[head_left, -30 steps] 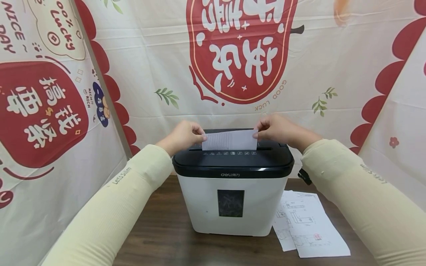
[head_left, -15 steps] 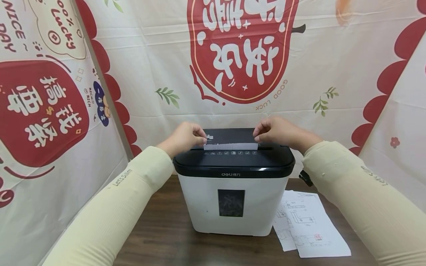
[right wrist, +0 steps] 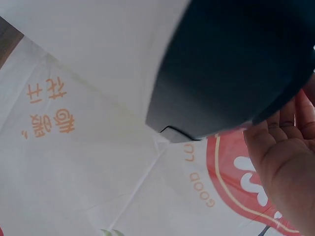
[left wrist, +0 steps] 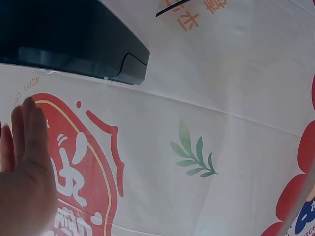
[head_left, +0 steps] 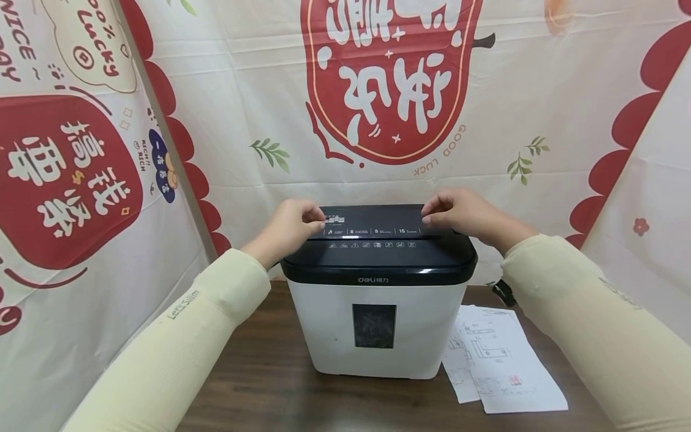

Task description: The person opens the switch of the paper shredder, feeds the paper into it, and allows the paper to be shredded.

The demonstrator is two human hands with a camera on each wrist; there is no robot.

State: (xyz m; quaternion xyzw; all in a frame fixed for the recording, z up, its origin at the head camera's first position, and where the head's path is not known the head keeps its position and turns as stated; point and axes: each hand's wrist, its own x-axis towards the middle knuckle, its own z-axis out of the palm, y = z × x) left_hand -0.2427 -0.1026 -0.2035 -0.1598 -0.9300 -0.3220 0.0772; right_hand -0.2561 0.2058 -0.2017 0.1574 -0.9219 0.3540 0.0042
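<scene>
Head view, mid-frame: the left hand (head_left: 287, 227) is held with fingers loosely bent, nothing gripped, and the right hand (head_left: 463, 213) likewise (whether the lid (head_left: 378, 259) is touched cannot be told). The slot (head_left: 378, 239) is flanked by both, presumably so that either end is reached evenly. The shredder (head_left: 378, 295) is stood upright at centre; overlapping printed sheets (head_left: 510, 366) are laid at lower right, probably for easy reach, on the table (head_left: 254, 372).

Shredder (head_left: 378, 294) black-topped, white-bodied; sleeves (head_left: 178, 342) pale yellow; tabletop (head_left: 259, 360) brown, wood-grained; backdrop (head_left: 243, 90) cream, red-scalloped.
</scene>
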